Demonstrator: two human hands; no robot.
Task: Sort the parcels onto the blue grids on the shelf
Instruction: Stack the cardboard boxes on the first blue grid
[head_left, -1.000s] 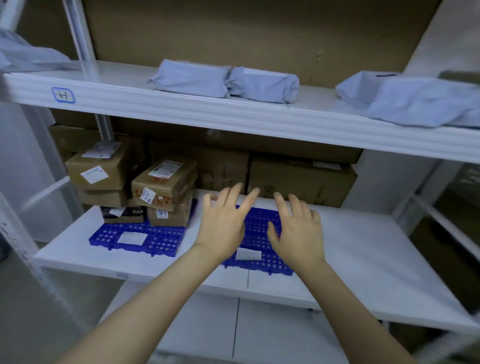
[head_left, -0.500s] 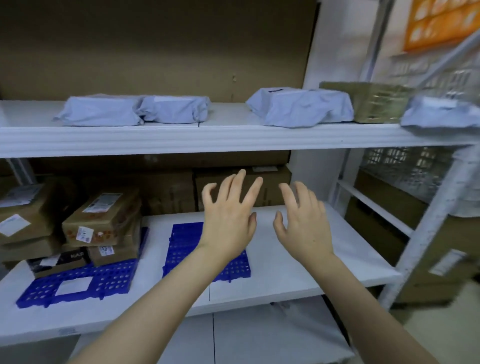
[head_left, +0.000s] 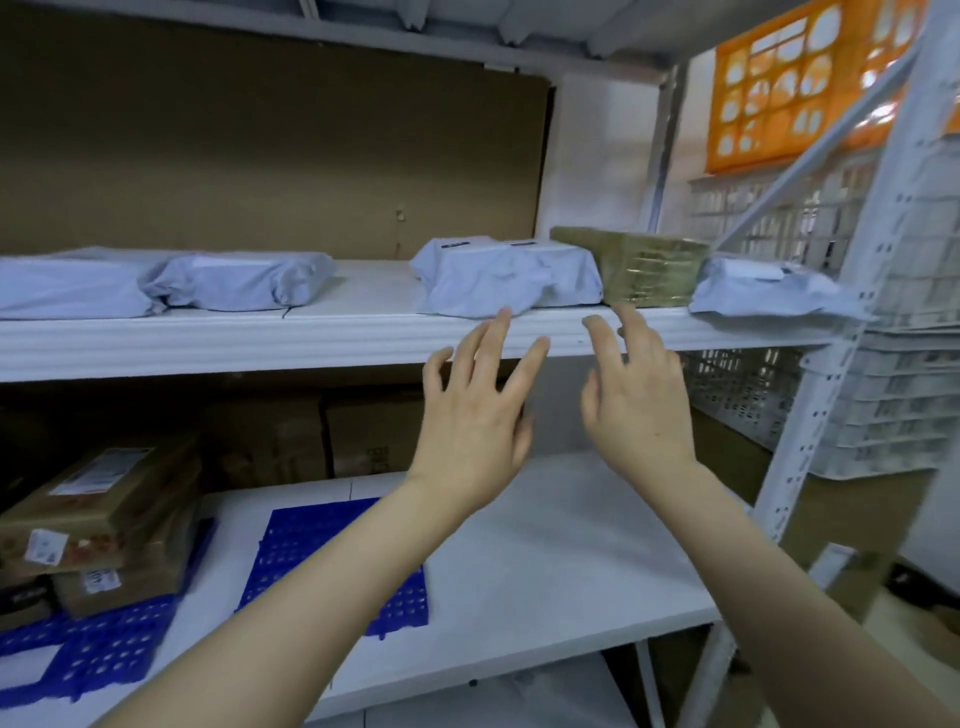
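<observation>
Both my hands are raised in front of the upper shelf's front edge (head_left: 260, 345), fingers spread and holding nothing. My left hand (head_left: 475, 415) is just below a grey-blue bagged parcel (head_left: 506, 278). My right hand (head_left: 636, 400) reaches up beneath a tan taped box (head_left: 649, 273). More grey bagged parcels (head_left: 239, 283) lie along that shelf, one (head_left: 763, 291) at the right end. On the lower shelf an empty blue grid (head_left: 306, 551) lies in the middle. A second blue grid (head_left: 104, 649) at the left carries stacked cardboard parcels (head_left: 104, 499).
A white perforated upright (head_left: 831, 374) slants down on the right. Behind it stand white mesh crates (head_left: 883, 405) and an orange crate (head_left: 800, 78). Brown cartons (head_left: 363, 436) line the back of the lower shelf. Bare white shelf board (head_left: 571, 561) lies right of the middle grid.
My view has swung up and to the right. Both hands have lifted from over the middle blue grid to the upper shelf's edge, still holding nothing.
</observation>
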